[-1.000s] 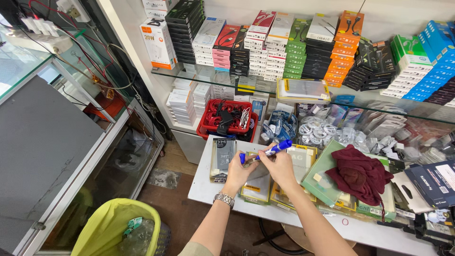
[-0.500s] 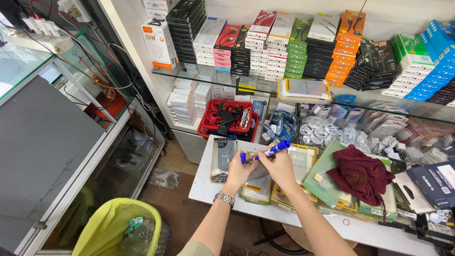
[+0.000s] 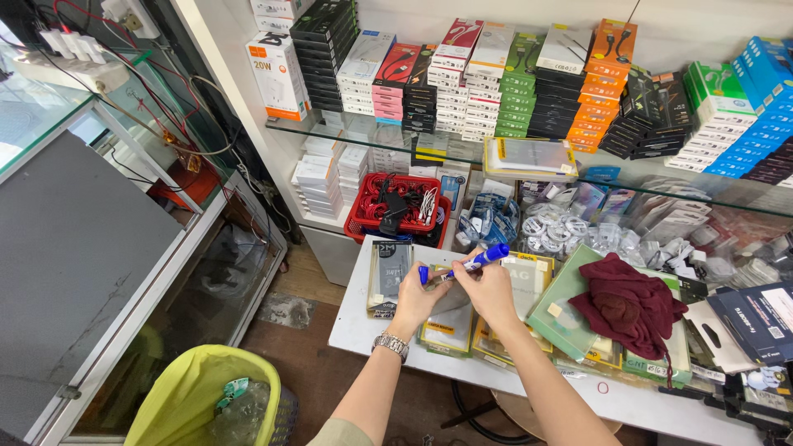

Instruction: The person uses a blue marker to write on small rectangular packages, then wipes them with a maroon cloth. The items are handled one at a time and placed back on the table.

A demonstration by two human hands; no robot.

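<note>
Both hands, left hand (image 3: 415,299) and right hand (image 3: 487,289), pinch a blue marker (image 3: 475,261) over the crowded white surface (image 3: 359,326); open floor (image 3: 330,380) near.

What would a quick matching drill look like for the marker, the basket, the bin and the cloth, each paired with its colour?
Things:
1. marker held in both hands
2. basket of cables under the glass shelf
3. bin on the floor
4. cloth on the table

Colours:
A. yellow-green
B. maroon
C. blue
D. red

Pairs: 1-C, 2-D, 3-A, 4-B
</note>
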